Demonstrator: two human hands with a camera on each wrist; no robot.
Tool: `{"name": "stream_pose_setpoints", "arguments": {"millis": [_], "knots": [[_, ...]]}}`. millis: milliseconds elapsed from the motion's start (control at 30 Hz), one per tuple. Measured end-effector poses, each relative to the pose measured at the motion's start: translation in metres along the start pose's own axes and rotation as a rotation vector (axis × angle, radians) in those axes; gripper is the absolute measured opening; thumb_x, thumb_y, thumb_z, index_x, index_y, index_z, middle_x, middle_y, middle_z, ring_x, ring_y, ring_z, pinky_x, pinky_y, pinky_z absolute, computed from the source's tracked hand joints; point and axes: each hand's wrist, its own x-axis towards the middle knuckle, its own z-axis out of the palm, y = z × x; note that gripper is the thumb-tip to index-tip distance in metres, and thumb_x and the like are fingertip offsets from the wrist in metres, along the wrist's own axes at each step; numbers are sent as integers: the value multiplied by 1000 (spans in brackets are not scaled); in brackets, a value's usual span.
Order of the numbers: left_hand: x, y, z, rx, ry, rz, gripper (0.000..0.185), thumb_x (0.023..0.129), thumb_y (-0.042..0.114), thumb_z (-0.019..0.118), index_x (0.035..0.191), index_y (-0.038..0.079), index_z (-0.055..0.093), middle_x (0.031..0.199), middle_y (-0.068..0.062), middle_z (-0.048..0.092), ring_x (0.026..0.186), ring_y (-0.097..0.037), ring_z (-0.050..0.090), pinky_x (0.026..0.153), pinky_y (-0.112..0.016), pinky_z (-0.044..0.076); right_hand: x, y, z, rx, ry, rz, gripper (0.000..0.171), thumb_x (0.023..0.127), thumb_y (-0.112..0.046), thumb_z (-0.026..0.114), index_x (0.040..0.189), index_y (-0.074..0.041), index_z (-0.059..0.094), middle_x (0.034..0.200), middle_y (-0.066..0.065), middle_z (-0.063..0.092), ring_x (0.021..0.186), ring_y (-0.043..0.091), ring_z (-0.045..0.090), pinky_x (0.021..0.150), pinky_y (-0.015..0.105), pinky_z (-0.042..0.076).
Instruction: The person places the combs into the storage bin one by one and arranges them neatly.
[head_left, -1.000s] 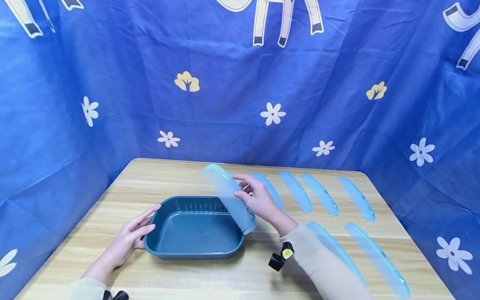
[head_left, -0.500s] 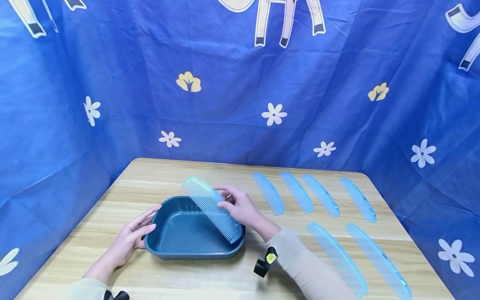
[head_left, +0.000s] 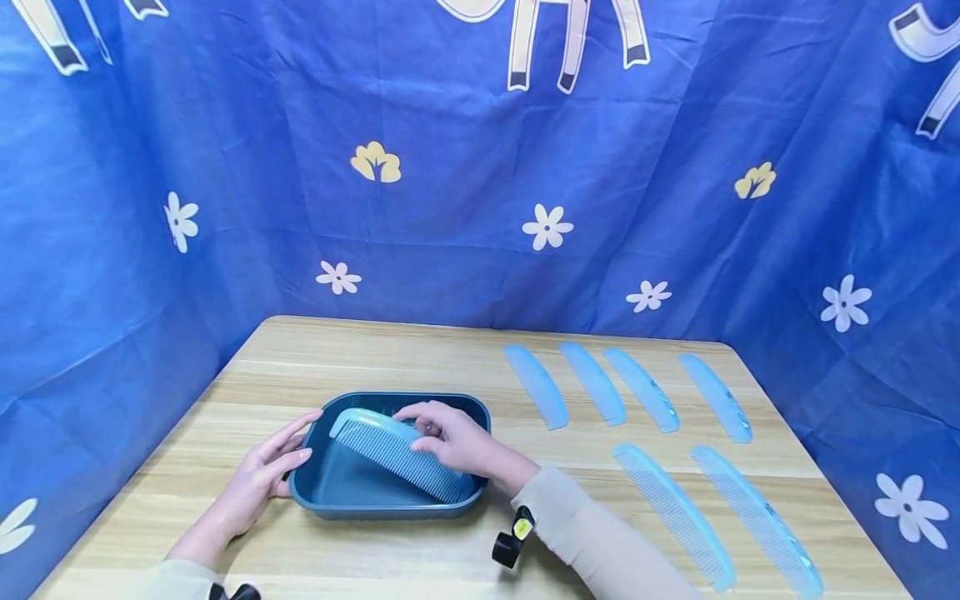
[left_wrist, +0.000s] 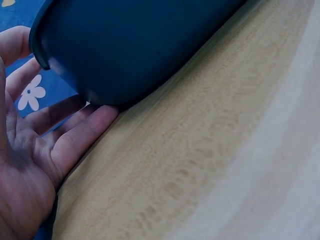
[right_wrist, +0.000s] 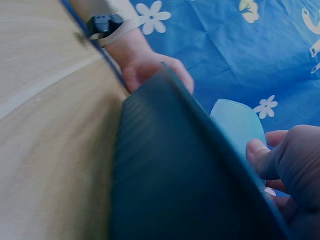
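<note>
Our right grip (head_left: 459, 443) pinches a comb (head_left: 388, 443) extending toward nine o'clock, partly inside the tub (head_left: 382, 512); our left grip (head_left: 261, 472), fingers spread, touches the tub.

We record one light-blue comb (head_left: 393, 452), with the right hand (head_left: 456, 440), shifted left and lowered into the tub (head_left: 375, 512).

Inside the dark teal basin (head_left: 352, 483), the near-left corner offers room beside the slanting comb (head_left: 395, 452); the right hand (head_left: 453, 442) obstructs the right side, the left hand (head_left: 258, 475) the left end. Bare surface (head_left: 375, 354) stretches behind. Rightward, the right sleeve (head_left: 585, 521) bars the near side; the far four combs (head_left: 595, 383) leave narrow lanes, widest before the rightmost.
</note>
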Motion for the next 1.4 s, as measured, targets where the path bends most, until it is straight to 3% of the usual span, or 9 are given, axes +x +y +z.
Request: {"name": "stream_pose_setpoints", "arguments": {"millis": [133, 300, 600, 733, 900, 1067, 1400], "knots": [[0, 0, 0, -8, -9, 21, 52, 98, 5, 40, 147, 9, 24, 123, 2, 53, 97, -20, 62, 66, -50, 52, -1, 1, 5, -43, -50, 4, 39, 89, -11, 62, 127, -17, 55, 88, -4, 47, 74, 4, 47, 67, 14, 43], [1, 1, 1, 16, 23, 1, 51, 98, 7, 41, 147, 11, 26, 124, -2, 50, 97, -21, 61, 65, -51, 52, 0, -2, 8, -86, -92, 54, 34, 89, -12, 62, 122, -19, 59, 89, -7, 50, 72, 1, 48, 65, 13, 43], [2, -1, 1, 38, 26, -15, 52, 98, 8, 43, 147, 11, 26, 125, -2, 46, 100, -20, 60, 66, -51, 52, 0, -6, 11, -147, -152, 79, 37, 90, -7, 60, 127, -11, 56, 85, -11, 59, 69, -5, 51, 66, 12, 43], [1, -1, 0, 35, 11, 6, 52, 98, 7, 42, 147, 12, 26, 125, 0, 46, 100, -19, 60, 65, -50, 52, -1, -7, 12, -234, -159, 79, 37, 90, -13, 61, 127, -13, 56, 85, -14, 59, 72, -5, 51, 69, 13, 43], [1, -1, 2, 47, 42, -26, 52, 98, 8, 43, 147, 12, 27, 125, 2, 47, 99, -21, 61, 66, -51, 52, -4, -9, 13, -336, -174, 63, 37, 92, -23, 60, 128, -15, 55, 92, -14, 62, 80, -5, 53, 78, 16, 44], [1, -1, 2, 82, 71, -51, 52, 98, 10, 44, 147, 13, 27, 126, -1, 42, 100, -20, 60, 66, -51, 52, -7, -9, 11, -342, -156, 62, 36, 93, -25, 58, 128, -17, 56, 98, -11, 66, 88, -5, 57, 82, 18, 44], [1, 0, 1, 86, 48, -49, 52, 98, 11, 43, 147, 12, 25, 125, 4, 46, 98, -19, 61, 66, -49, 53, -15, -4, -6, -277, -24, 87, 41, 93, -23, 57, 133, -16, 52, 92, -12, 63, 71, -5, 51, 62, 14, 41]]}}
